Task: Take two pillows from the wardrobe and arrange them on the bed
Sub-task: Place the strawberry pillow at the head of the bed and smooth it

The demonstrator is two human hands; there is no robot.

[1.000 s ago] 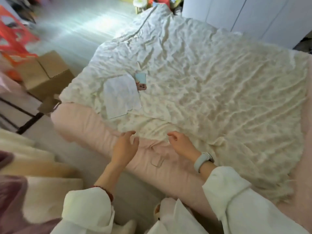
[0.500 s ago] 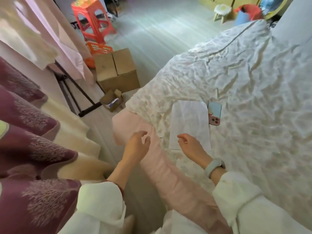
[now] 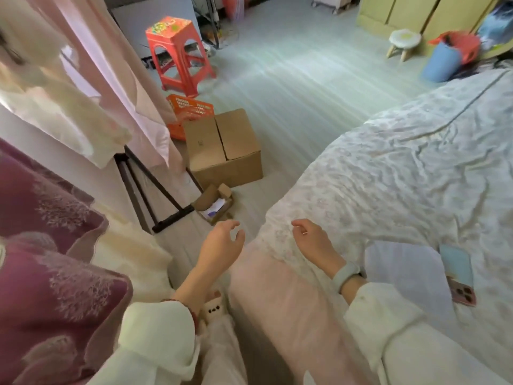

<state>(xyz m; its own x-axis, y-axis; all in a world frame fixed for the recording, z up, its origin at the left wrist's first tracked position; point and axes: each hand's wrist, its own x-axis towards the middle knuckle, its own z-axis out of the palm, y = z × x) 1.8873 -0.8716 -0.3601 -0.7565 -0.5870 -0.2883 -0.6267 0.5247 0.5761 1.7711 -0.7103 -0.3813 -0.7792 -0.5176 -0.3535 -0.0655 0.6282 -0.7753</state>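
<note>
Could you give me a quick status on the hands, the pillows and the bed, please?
Left hand and right hand open, empty. No pillows in view. Paper and phone lie on bed.

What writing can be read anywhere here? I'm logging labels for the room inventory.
None is legible.
Orange basket: white lettering on its rim, too blurred to read.
Red stool: colourful print on the seat, no readable words.
Cardboard box: small mark, unreadable.
</note>
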